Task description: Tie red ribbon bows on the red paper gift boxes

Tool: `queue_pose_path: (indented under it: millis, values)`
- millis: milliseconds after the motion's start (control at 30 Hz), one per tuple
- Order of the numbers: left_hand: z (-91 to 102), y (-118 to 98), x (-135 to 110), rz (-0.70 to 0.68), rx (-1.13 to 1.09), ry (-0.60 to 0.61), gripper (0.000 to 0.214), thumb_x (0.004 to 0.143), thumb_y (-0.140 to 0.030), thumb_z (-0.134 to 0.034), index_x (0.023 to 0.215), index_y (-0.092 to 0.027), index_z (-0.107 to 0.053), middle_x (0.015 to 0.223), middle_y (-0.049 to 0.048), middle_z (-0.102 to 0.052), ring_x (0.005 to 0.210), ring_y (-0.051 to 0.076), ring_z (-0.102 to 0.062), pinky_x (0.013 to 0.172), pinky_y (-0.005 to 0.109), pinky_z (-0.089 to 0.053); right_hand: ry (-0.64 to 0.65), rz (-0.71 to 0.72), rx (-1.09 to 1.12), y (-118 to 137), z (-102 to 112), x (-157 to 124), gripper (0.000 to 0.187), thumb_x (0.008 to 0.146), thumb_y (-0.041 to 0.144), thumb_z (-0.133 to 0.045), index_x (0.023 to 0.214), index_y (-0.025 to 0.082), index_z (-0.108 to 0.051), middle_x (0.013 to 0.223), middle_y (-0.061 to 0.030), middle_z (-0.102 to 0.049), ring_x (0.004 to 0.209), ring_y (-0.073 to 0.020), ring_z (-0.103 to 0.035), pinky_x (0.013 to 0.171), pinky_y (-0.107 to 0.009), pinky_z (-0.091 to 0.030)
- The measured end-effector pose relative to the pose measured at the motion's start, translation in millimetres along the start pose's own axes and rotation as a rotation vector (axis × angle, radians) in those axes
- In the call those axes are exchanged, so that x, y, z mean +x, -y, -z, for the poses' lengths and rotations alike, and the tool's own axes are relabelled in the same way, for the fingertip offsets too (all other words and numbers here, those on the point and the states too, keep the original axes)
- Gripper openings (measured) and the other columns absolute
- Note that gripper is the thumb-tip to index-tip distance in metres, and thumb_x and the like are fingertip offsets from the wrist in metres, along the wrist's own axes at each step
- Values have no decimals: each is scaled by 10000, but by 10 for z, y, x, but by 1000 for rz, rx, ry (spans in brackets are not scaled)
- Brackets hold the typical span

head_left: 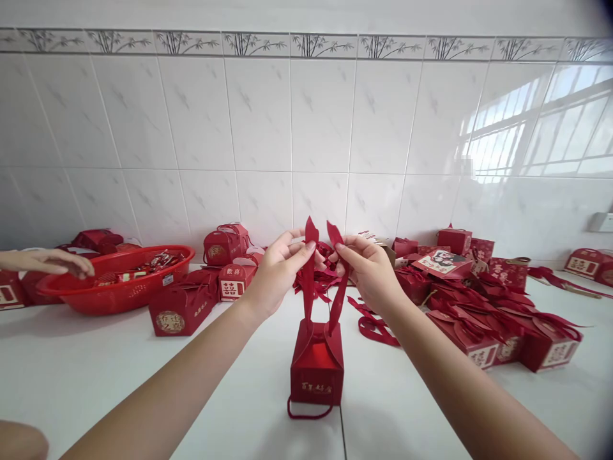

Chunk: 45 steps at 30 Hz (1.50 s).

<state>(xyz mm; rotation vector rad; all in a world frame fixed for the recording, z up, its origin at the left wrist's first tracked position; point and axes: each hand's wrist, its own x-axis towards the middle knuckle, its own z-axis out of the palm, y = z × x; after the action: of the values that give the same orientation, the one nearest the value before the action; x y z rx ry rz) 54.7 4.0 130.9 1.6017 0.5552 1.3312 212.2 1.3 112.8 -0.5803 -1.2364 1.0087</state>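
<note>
Closest to the lens, a small red gift box (317,369) stands upright on the white counter (96,377), directly below both sets of fingers, with a thin red cord looping out under its front edge. From its open top two red ribbon ends rise side by side. The left hand (278,271) pinches the left ribbon end (309,268) between thumb and forefinger near its tip; the right hand (366,268) pinches the right ribbon end (338,281) the same way, the other fingers curled in behind. The two hands are near each other, not touching.

Just behind the fingers lies a loose heap of red ribbons (320,278). Right of the right hand's fingers, a cluster of finished red boxes (483,319) with ribbons crowds the counter. Left of the left hand's fingers sit more red boxes (184,310), then a red plastic basin (115,287) holding small wrapped items. Another person's hand (45,260) rests at the basin's far left rim, fingers loosely together.
</note>
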Motion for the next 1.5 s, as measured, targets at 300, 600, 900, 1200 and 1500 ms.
queue_pose_path:
  millis: [300,600,900,1200,1500]
  values:
    - [3,56,-78,32,203,4,770,746,-256,-708,1396,-182,-301,649,-12,-661,643,164,-638,631,277,-484,261,19,-119,-5,-16,-147,239,819,403,-613,757,173,-628,596,43,-505,499,-62,-372,481,-218,-302]
    - [121,58,-116,279,-27,26,402,724,-83,-552,1122,-126,-517,618,-24,-586,602,134,-568,648,279,-453,427,214,-425,-39,165,-184,217,898,347,-509,907,224,-687,812,-19,-646,783,-148,-594,744,-297,-473]
    - [130,137,-200,150,115,-22,487,791,-205,-591,1270,-174,-505,764,14,-658,736,156,-601,721,272,-465,286,618,-899,-176,188,-236,254,910,252,-474,993,261,-714,934,-69,-689,860,-201,-606,784,-365,-483]
    - [293,210,-357,-331,687,-292,443,683,-174,-709,1118,-250,-676,613,-36,-504,624,135,-454,763,183,-404,-254,320,-728,-347,356,-502,240,877,378,-522,860,207,-689,795,-45,-688,744,-193,-626,677,-296,-468]
    - [1270,722,-801,187,803,-148,398,584,-68,-664,930,-255,-723,506,-56,-454,486,137,-393,525,188,-331,-222,-400,-1236,-548,1660,-1122,255,749,411,-533,607,208,-595,603,-44,-650,562,-217,-580,575,-332,-421]
